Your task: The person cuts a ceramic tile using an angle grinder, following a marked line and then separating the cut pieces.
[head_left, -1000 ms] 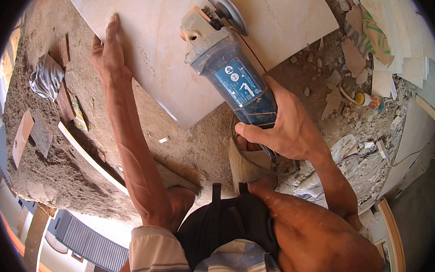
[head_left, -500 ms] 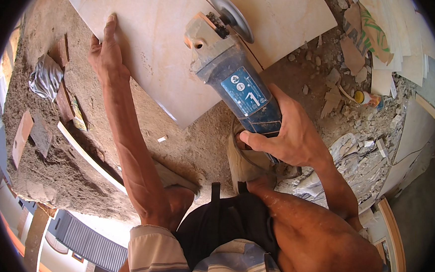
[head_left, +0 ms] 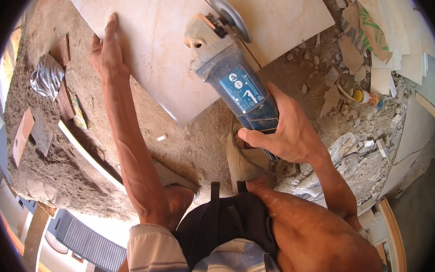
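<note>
My right hand (head_left: 297,128) is wrapped round the rear body of a blue angle grinder (head_left: 242,92), its fingers partly hidden behind the tool. The grinder's grey disc (head_left: 230,16) stands at a dark straight line across a large cream tile (head_left: 158,55); whether it touches the tile I cannot tell. My left hand (head_left: 108,55) grips the tile's left edge, thumb on top and the fingers at or under the rim. The tile lies low over the dirt floor, one corner pointing toward me.
Broken rubble and torn cardboard (head_left: 365,32) lie to the right, beside stacked tiles (head_left: 389,6). A small container with a yellow top (head_left: 359,96) rests there. On the left are a crumpled silvery wrapper (head_left: 47,76), tile offcuts (head_left: 23,135) and a pale curved strip (head_left: 91,156).
The grinder and my right hand have shifted very slightly toward the left and up. My left hand keeps its hold on the tile's edge.
</note>
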A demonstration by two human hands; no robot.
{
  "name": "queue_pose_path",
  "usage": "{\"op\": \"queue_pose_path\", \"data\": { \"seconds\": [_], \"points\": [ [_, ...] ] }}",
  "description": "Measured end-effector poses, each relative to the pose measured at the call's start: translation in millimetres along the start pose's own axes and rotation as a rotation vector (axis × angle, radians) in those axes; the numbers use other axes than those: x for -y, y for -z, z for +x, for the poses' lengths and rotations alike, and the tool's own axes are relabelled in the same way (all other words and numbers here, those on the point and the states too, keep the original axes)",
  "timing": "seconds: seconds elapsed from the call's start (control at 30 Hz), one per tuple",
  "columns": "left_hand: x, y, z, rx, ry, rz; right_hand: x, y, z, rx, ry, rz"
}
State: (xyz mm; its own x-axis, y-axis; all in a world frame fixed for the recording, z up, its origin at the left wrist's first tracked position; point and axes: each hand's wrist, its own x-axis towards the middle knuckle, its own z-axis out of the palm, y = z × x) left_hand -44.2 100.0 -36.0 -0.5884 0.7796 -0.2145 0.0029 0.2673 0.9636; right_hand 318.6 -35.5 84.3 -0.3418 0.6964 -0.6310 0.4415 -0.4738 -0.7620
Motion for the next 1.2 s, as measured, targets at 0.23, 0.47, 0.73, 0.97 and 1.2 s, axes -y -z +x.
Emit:
{"op": "queue_pose_path", "data": {
  "seconds": [0.23,0.47,0.73,0.97,1.2],
  "points": [
    [0,0,-1,-0.016,0.000,-0.023,-2,0,-5,-0.002,-0.005,-0.004],
    [-4,-4,-4,-0.007,0.002,-0.047,-9,-4,-1,-0.049,0.038,0.008],
    [-8,-6,-8,-0.036,0.017,0.012,-5,-1,-14,-0.022,0.012,0.007],
    [-5,-3,-5,-0.034,0.011,0.018,-13,0,-27,-0.007,-0.052,0.060],
    [-4,-3,-2,-0.025,0.017,0.029,-12,0,-17,-0.012,-0.019,0.006]
  ]
}}
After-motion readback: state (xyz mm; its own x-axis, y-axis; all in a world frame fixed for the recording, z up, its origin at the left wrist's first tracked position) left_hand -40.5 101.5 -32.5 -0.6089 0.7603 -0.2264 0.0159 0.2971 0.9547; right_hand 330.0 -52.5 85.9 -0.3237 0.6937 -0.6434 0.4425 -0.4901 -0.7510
